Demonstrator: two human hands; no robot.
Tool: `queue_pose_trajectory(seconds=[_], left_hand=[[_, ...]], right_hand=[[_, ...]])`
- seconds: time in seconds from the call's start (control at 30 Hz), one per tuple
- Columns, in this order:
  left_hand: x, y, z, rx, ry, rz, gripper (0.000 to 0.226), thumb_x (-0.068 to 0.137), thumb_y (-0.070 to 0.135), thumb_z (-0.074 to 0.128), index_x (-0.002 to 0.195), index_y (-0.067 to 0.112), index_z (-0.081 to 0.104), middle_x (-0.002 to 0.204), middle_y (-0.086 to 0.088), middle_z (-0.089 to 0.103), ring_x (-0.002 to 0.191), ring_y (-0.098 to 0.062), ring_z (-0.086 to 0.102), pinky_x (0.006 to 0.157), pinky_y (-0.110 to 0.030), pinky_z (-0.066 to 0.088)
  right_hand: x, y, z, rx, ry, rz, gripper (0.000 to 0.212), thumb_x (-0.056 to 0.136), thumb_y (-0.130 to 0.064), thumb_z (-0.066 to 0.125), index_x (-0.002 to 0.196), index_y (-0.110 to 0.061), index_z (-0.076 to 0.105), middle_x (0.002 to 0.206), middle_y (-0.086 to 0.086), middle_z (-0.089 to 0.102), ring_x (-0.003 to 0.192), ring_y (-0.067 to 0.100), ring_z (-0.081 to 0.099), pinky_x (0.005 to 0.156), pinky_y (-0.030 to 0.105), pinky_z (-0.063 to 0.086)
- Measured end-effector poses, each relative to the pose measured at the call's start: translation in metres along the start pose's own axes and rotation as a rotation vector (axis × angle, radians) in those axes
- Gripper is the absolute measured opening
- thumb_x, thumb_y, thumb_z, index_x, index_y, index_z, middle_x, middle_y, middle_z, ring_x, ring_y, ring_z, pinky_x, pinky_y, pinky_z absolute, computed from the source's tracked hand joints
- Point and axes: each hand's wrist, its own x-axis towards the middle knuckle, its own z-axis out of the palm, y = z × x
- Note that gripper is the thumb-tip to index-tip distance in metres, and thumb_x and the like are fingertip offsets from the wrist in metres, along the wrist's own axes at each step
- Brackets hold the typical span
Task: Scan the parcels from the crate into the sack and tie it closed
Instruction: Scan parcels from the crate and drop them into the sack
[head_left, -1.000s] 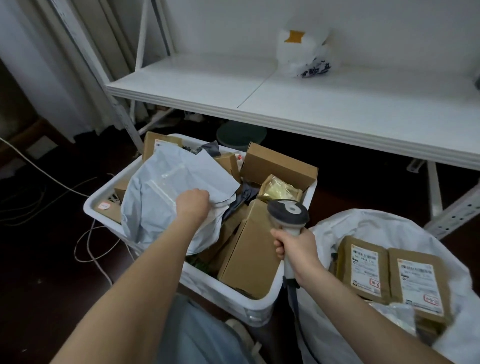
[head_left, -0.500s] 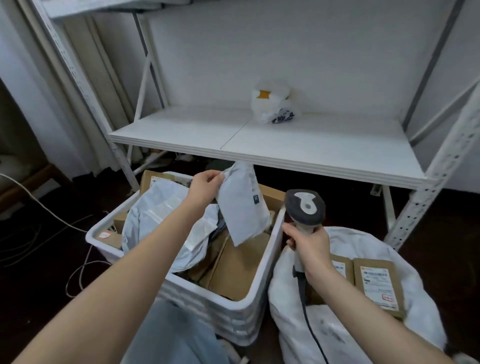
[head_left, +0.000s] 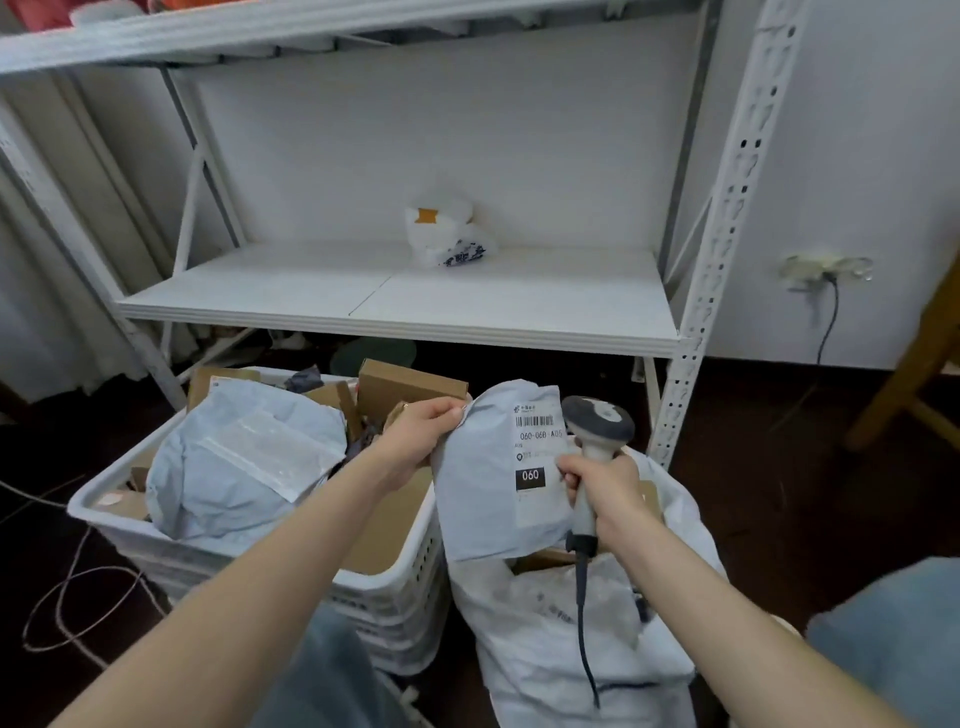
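Note:
My left hand (head_left: 415, 439) pinches the top corner of a grey poly-mailer parcel (head_left: 483, 499), which hangs above the gap between crate and sack with its barcode label facing me. Gripped by my right hand (head_left: 602, 483), a grey-and-white handheld scanner (head_left: 597, 426) stands just right of that label, its cord trailing down. On the left, the white plastic crate (head_left: 410, 577) holds a large grey mailer (head_left: 239, 467) and several brown cardboard boxes. The white sack (head_left: 550, 639) stands open below the parcel, with brown parcels partly hidden inside.
A white metal shelf (head_left: 395, 306) stands behind, with a white plastic bag (head_left: 447, 239) on its board. Its perforated right post (head_left: 701, 312) comes down beside the sack. Cables lie on the dark floor at left. A wooden chair leg (head_left: 904, 374) is at far right.
My left hand has lifted the small grey mailer out of the crate and carried it right, turning its label towards me. The scanner has come up beside it. My head has tilted upward.

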Motion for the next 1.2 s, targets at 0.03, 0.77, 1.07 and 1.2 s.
queue_pose_trajectory(seconds=[0.03, 0.77, 1.07, 1.2], left_hand=[[-0.001, -0.001, 0.002, 0.014, 0.033, -0.008, 0.022, 0.102, 0.025, 0.046, 0.098, 0.019, 0.067, 0.089, 0.002, 0.067, 0.082, -0.013, 0.06, 0.071, -0.028, 0.045], [-0.005, -0.063, 0.046, -0.179, 0.251, -0.157, 0.008, 0.089, 0.013, 0.067, 0.095, 0.008, 0.067, 0.097, -0.012, 0.072, 0.09, -0.03, 0.068, 0.084, -0.045, 0.056], [-0.001, -0.087, 0.052, -0.194, 0.325, -0.199, 0.008, 0.088, 0.012, 0.069, 0.092, 0.005, 0.069, 0.089, -0.01, 0.071, 0.081, -0.026, 0.066, 0.078, -0.041, 0.055], [0.002, -0.095, 0.056, -0.184, 0.347, -0.214, 0.012, 0.087, 0.011, 0.069, 0.097, 0.004, 0.069, 0.09, -0.01, 0.072, 0.079, -0.025, 0.067, 0.075, -0.036, 0.056]], right_hand=[[0.0, 0.002, -0.004, -0.015, 0.032, -0.015, 0.021, 0.079, 0.006, 0.065, 0.099, 0.005, 0.062, 0.052, 0.004, 0.057, 0.041, 0.009, 0.048, 0.04, 0.019, 0.042], [-0.012, 0.034, -0.037, 0.071, 0.178, -0.111, 0.018, 0.08, -0.013, 0.073, 0.091, -0.003, 0.064, 0.066, 0.002, 0.066, 0.059, 0.013, 0.059, 0.063, 0.031, 0.048], [-0.064, 0.052, -0.035, -0.019, 0.018, -0.02, 0.01, 0.082, -0.007, 0.07, 0.079, 0.001, 0.065, 0.049, 0.001, 0.059, 0.044, 0.011, 0.053, 0.049, 0.025, 0.046], [-0.073, 0.054, -0.033, -0.034, 0.008, -0.001, 0.018, 0.082, -0.004, 0.068, 0.066, -0.005, 0.062, 0.045, -0.001, 0.056, 0.04, 0.009, 0.049, 0.047, 0.023, 0.043]])
